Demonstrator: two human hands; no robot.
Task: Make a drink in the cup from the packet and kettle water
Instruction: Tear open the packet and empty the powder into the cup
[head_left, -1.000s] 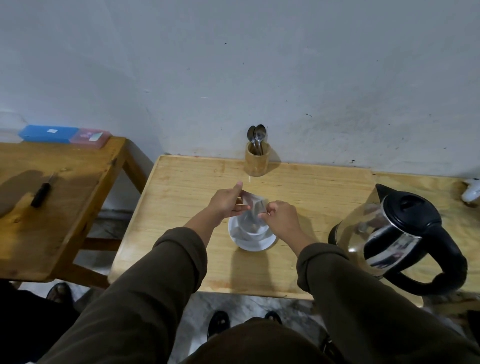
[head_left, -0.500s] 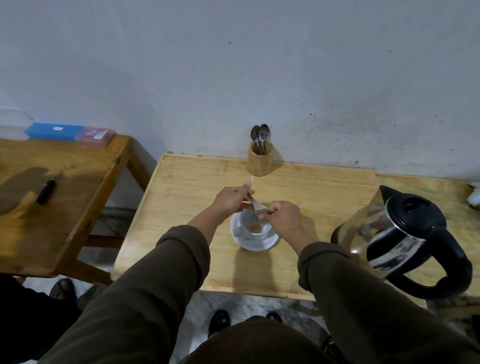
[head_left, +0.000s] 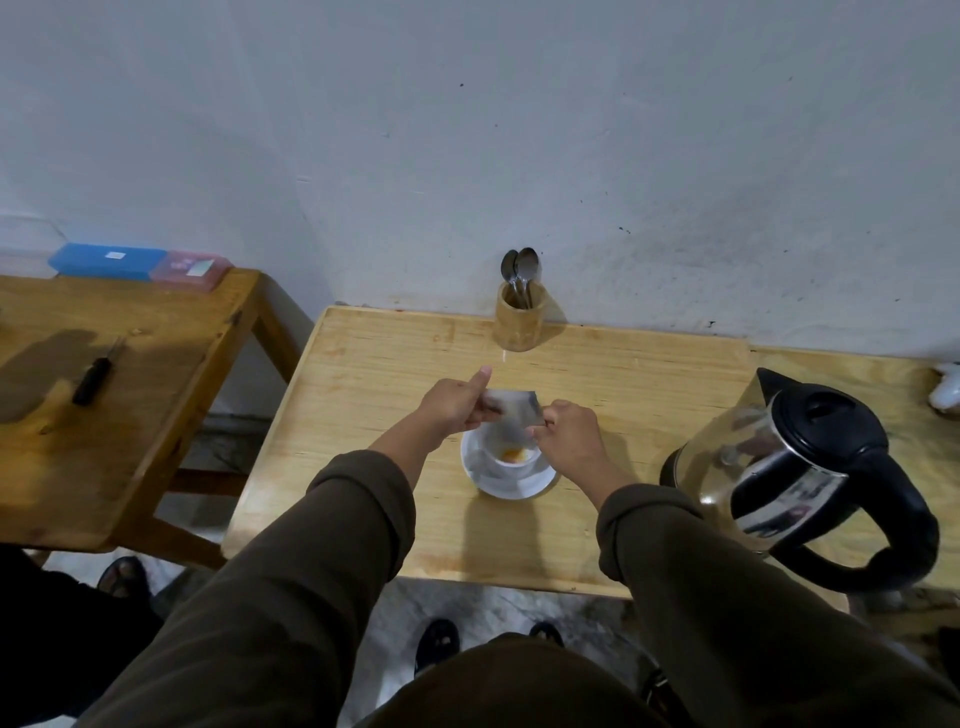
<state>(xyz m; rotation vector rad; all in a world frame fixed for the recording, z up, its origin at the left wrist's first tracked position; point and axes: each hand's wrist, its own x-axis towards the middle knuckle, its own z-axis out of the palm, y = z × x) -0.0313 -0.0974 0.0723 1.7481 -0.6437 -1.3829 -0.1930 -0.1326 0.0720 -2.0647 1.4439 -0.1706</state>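
A white cup (head_left: 511, 460) stands on a white saucer (head_left: 501, 486) in the middle of the light wooden table (head_left: 597, 395). Orange-brown powder lies in the cup's bottom. A silvery packet (head_left: 511, 410) is held just above the cup, blurred. My left hand (head_left: 457, 402) pinches its left side with the thumb up, and my right hand (head_left: 569, 434) pinches its right side. A glass kettle (head_left: 795, 462) with a black lid and handle stands at the table's right, apart from both hands.
A wooden holder (head_left: 519, 322) with spoons (head_left: 521, 270) stands against the wall behind the cup. To the left is a darker wooden table (head_left: 130, 389) with a black-handled tool (head_left: 96, 371) and blue and pink boxes (head_left: 140, 262). A white object (head_left: 948, 387) sits at the far right edge.
The packet was tilted down over the cup half a second ago; now it is spread wider between both hands, slightly higher. Powder shows in the cup.
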